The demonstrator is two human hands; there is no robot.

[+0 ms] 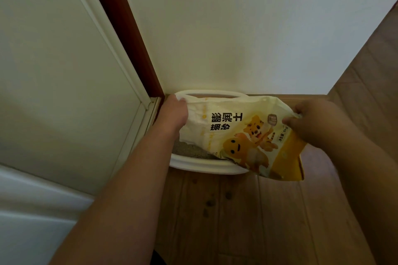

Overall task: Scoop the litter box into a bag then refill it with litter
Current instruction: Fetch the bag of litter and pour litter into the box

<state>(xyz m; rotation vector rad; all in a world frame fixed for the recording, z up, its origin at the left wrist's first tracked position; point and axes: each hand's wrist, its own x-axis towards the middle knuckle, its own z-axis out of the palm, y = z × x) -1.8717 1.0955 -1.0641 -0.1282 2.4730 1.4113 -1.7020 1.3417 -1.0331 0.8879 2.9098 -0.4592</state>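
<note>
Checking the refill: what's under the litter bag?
The white litter box, with grey litter showing at its near left. The litter bag, held by both hands, covers the rest of the box's inside.

Your litter bag (241,135), in the middle of the frame, carries the only readable print. Large black Chinese characters in two rows sit left of its center; the upper row seems to read 膨润土, the lower is unclear. Near its right edge you can make out "5kg" beside smaller, unreadable characters.
</note>
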